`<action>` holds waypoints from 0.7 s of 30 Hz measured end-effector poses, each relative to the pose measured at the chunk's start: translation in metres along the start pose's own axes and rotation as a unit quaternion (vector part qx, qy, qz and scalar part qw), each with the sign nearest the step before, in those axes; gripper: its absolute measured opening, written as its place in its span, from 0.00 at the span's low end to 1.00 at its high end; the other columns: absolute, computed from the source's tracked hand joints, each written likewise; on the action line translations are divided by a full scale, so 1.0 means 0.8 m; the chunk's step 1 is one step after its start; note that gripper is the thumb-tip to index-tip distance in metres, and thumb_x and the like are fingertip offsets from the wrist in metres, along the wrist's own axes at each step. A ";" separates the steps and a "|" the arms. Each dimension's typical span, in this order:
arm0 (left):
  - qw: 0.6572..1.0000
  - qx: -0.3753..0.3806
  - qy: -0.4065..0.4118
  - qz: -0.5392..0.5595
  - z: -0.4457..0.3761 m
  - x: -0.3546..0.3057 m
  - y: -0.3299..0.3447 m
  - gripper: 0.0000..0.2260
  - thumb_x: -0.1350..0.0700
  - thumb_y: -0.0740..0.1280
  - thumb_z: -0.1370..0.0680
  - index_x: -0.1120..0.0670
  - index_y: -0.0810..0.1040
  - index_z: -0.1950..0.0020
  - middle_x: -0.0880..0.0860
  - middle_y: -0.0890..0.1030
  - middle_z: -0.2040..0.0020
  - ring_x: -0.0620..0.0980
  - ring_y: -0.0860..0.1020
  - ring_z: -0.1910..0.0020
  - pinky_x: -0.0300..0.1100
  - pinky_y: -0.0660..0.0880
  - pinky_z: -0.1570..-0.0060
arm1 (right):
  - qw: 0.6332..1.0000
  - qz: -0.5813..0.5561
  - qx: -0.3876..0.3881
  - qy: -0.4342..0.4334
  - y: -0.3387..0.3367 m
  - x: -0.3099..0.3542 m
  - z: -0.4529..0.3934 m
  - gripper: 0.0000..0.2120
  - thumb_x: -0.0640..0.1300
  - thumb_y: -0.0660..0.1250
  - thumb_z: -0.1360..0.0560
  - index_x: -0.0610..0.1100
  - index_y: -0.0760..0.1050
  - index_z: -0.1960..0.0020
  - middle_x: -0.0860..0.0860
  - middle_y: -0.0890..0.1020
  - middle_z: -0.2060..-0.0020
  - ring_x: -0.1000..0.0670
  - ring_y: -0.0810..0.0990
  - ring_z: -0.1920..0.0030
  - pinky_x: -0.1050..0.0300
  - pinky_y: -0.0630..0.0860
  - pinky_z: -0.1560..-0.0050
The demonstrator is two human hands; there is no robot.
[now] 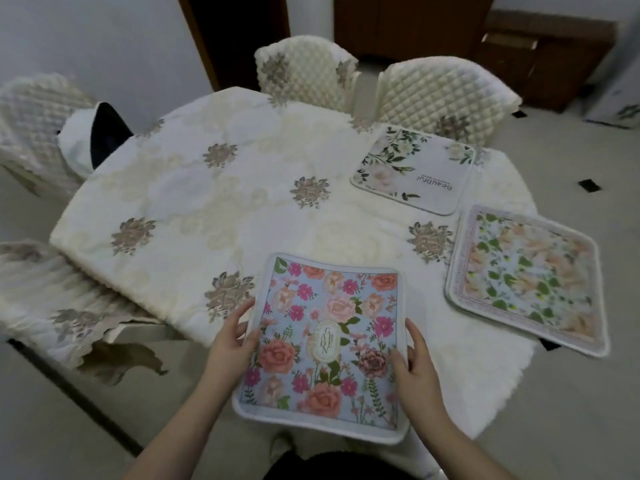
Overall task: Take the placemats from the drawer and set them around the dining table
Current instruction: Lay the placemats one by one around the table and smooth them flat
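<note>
Both hands held the blue placemat (322, 344) by its two long sides. The left hand (230, 341) pinched the left side, with the thumb on top and the fingers curled under. The right hand (414, 363) gripped the right side the same way. The mat sat right between the two hands, so neither hand was closer to it. Its long way ran from near to far, away from the person. The far end was over the table (214, 202), and the near end stuck out past the table's near edge. I think the mat needed to go forward a bit and be laid down flat. Two more mats were already on the table. The leafy placemat (526, 278) lay to the right, near the right edge. The white placemat (414, 169) lay farther away, in front of a padded chair (446, 95).
</note>
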State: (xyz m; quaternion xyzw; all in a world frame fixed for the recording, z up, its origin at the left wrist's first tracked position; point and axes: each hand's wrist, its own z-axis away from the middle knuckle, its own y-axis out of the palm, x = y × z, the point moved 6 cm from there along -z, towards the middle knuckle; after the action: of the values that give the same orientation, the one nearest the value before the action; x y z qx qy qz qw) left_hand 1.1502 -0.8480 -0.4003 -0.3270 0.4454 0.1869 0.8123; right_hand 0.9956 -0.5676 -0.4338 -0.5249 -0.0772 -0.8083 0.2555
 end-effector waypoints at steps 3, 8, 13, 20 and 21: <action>0.997 0.058 0.028 -0.039 -0.038 -0.014 0.023 0.19 0.49 0.68 0.21 0.36 0.69 0.33 0.47 0.83 0.47 0.41 0.84 0.57 0.43 0.82 0.66 | 0.998 -0.016 -0.053 0.020 -0.009 -0.011 0.002 0.23 0.45 0.60 0.18 0.61 0.57 0.27 0.49 0.82 0.48 0.53 0.86 0.57 0.59 0.82 0.61; 0.984 0.157 0.035 -0.077 -0.096 -0.018 0.056 0.20 0.44 0.69 0.23 0.35 0.68 0.33 0.47 0.84 0.47 0.45 0.85 0.55 0.48 0.83 0.61 | 0.990 -0.023 -0.126 0.055 -0.010 -0.034 -0.002 0.24 0.47 0.60 0.18 0.59 0.57 0.25 0.47 0.82 0.44 0.51 0.86 0.53 0.51 0.83 0.54; 0.970 0.220 0.050 -0.088 -0.142 -0.019 0.068 0.22 0.43 0.70 0.24 0.36 0.67 0.33 0.47 0.84 0.51 0.47 0.85 0.57 0.53 0.83 0.58 | 0.976 -0.041 -0.199 0.084 0.005 -0.046 -0.001 0.23 0.46 0.61 0.18 0.59 0.60 0.27 0.47 0.83 0.45 0.50 0.86 0.54 0.46 0.83 0.53; 0.965 0.216 0.072 -0.131 -0.174 -0.011 0.068 0.16 0.51 0.69 0.21 0.43 0.71 0.36 0.51 0.83 0.55 0.47 0.83 0.58 0.53 0.81 0.56 | 0.956 -0.003 -0.276 0.103 0.007 -0.044 0.001 0.21 0.46 0.63 0.20 0.55 0.67 0.28 0.48 0.82 0.44 0.51 0.83 0.50 0.58 0.80 0.58; 0.964 0.214 0.073 -0.139 -0.176 -0.008 0.067 0.15 0.52 0.68 0.21 0.45 0.71 0.35 0.51 0.83 0.56 0.47 0.83 0.58 0.53 0.81 0.56 | 0.955 0.007 -0.277 0.101 0.005 -0.042 -0.001 0.20 0.45 0.62 0.19 0.55 0.67 0.28 0.49 0.82 0.45 0.52 0.83 0.51 0.60 0.79 0.60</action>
State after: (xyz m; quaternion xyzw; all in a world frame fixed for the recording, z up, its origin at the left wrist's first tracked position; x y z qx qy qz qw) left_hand 1.0300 -0.9077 -0.4695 -0.2173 0.4832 -0.0523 0.8465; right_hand 1.0078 -0.5600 -0.4645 -0.4911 0.1802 -0.8448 0.1124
